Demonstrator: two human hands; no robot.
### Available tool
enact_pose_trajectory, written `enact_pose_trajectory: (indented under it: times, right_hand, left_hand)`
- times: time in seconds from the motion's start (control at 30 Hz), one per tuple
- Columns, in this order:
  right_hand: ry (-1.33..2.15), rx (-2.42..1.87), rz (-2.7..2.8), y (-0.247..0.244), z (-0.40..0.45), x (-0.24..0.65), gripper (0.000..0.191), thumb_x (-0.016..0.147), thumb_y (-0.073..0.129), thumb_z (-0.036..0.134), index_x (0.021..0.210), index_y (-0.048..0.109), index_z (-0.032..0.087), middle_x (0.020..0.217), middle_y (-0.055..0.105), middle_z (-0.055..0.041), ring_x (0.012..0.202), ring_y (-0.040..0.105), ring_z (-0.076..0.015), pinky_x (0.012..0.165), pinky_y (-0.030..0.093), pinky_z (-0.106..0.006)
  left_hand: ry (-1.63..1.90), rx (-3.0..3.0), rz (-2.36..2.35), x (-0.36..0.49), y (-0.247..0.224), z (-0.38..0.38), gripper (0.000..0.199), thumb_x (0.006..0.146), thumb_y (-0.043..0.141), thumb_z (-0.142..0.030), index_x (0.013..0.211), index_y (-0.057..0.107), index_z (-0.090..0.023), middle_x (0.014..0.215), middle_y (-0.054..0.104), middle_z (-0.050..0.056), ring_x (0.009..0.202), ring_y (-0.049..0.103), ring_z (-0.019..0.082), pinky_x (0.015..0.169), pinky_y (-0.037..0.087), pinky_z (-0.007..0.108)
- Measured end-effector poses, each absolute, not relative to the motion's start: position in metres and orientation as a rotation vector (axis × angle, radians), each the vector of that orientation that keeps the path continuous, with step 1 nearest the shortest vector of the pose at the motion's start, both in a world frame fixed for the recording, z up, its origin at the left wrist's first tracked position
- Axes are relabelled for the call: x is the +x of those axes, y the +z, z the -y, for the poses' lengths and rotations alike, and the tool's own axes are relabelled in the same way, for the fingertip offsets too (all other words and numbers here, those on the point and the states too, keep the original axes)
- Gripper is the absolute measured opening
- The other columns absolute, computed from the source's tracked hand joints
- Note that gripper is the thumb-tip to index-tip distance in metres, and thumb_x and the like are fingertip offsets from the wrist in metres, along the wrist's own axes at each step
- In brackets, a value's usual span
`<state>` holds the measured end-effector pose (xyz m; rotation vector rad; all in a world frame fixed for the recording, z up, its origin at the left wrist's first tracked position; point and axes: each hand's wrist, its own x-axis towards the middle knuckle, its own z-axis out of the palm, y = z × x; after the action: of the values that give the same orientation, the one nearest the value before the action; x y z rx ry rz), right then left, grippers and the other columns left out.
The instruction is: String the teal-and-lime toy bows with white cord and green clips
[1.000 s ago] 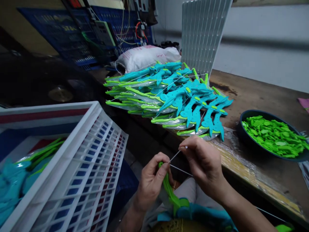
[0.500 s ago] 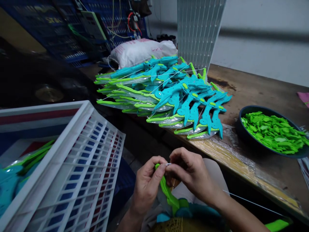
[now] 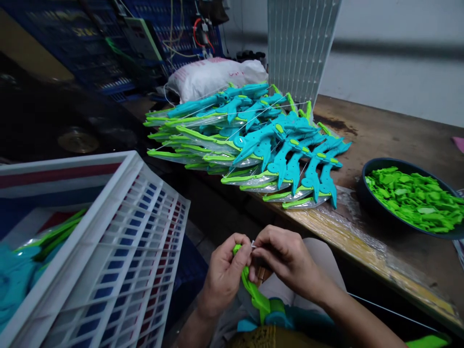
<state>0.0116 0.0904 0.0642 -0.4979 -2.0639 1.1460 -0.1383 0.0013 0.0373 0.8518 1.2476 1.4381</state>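
Observation:
A toy bow (image 3: pixel 258 297) with a green limb and a teal grip lies across my lap. Its limb tip is pinched between the thumb and fingers of my left hand (image 3: pixel 227 270). My right hand (image 3: pixel 290 261) pinches the end of a white string (image 3: pixel 253 244) right beside that tip. Farther right the string (image 3: pixel 384 308) runs taut beneath my right forearm toward the bow's other green end (image 3: pixel 427 341). The lower part of the bow is partly hidden by my arm and clothing.
Similar teal and green bows (image 3: pixel 271 140) are piled on the wooden table (image 3: pixel 391 123). A dark bowl (image 3: pixel 364 193) of small green parts stands right. At left is a white plastic crate (image 3: pixel 145 227) holding more bows. A white sack (image 3: pixel 213 77) lies behind the pile.
My right fingers have shifted slightly at the limb tip, and the string end between the hands now angles upward. My left hand keeps its grip on the bow.

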Motion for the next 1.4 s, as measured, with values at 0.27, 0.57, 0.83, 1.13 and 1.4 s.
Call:
enact_pose_trajectory:
  times: [0.27,0.57,0.83,1.13,1.4]
  right_hand:
    - [0.52,-0.33,2.14,0.058,-0.084,0.006,0.016,0.106,0.045,0.011,0.101,0.06,0.013,0.103,0.066,-0.0149,0.091,0.061,-0.0203,0.073,0.056,-0.031]
    - [1.131,-0.578,2.007,0.057,-0.081,0.011,0.008,0.105,0.053,0.02,0.097,0.056,0.019,0.081,0.064,-0.0015,0.072,0.063,-0.0145,0.064,0.052,-0.025]
    - [1.104,-0.593,1.969,0.053,-0.08,0.007,0.016,0.105,0.055,0.021,0.09,0.06,0.018,0.081,0.065,-0.0024,0.07,0.064,-0.0131,0.062,0.052,-0.023]
    - [0.562,-0.484,2.055,0.036,-0.077,0.0,0.019,0.103,0.045,0.009,0.099,0.062,0.015,0.088,0.065,-0.0087,0.077,0.06,-0.017,0.065,0.053,-0.028]
    - [0.614,-0.553,1.997,0.034,-0.074,0.001,0.016,0.103,0.047,0.01,0.093,0.056,0.018,0.082,0.06,-0.005,0.075,0.059,-0.0166,0.064,0.049,-0.027]
  left_hand:
    - [1.48,0.765,-1.162,-0.131,0.041,-0.006,0.03,0.098,0.064,-0.04,0.077,0.058,-0.019,0.056,0.054,-0.005,0.047,0.053,0.01,0.047,0.04,0.019]
    - [1.527,0.71,-1.25,-0.131,0.028,-0.005,0.023,0.092,0.073,-0.038,0.084,0.064,-0.019,0.051,0.06,-0.005,0.042,0.056,0.011,0.046,0.045,0.019]
    - [1.479,0.724,-1.15,-0.134,0.03,-0.008,0.028,0.094,0.069,-0.042,0.081,0.062,-0.018,0.049,0.056,-0.005,0.042,0.054,0.011,0.045,0.046,0.021]
    - [1.465,0.509,-1.073,-0.132,0.031,-0.012,0.043,0.078,0.084,-0.052,0.073,0.057,-0.018,0.05,0.042,-0.009,0.036,0.044,0.007,0.036,0.038,0.018]
    - [1.459,0.488,-1.041,-0.134,0.028,-0.012,0.045,0.083,0.08,-0.05,0.066,0.053,-0.018,0.048,0.045,-0.008,0.035,0.044,0.007,0.036,0.038,0.018]
